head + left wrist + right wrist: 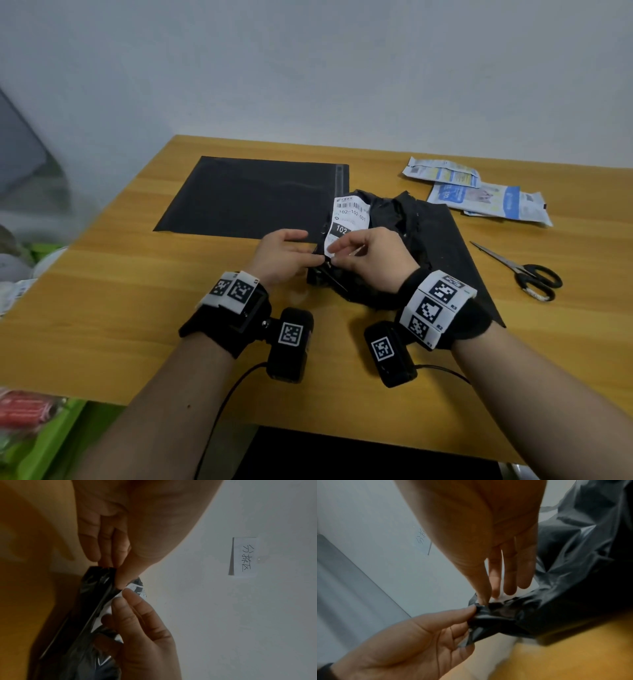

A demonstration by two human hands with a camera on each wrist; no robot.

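Observation:
A crumpled black plastic mailer bag [394, 222] is in the middle of the wooden table [137, 308], with a white shipping label [349, 216] on its front. My left hand [317, 258] pinches the bag's near left edge [96, 588] between thumb and fingers. My right hand [334, 253] pinches the lower corner of the label [522, 592] between thumb and forefinger, its other fingers [510, 574] lying straight over the paper. In the right wrist view my left hand [471, 614] grips the black plastic [573, 574] just below my right hand [488, 596].
A flat black mailer bag [253, 195] lies at the back left. Another flat black sheet [469, 260] lies under the crumpled bag. Blue-and-white packets [479, 195] are at the back right, black-handled scissors [520, 270] at the right. A handwritten note [245, 557] hangs on the wall.

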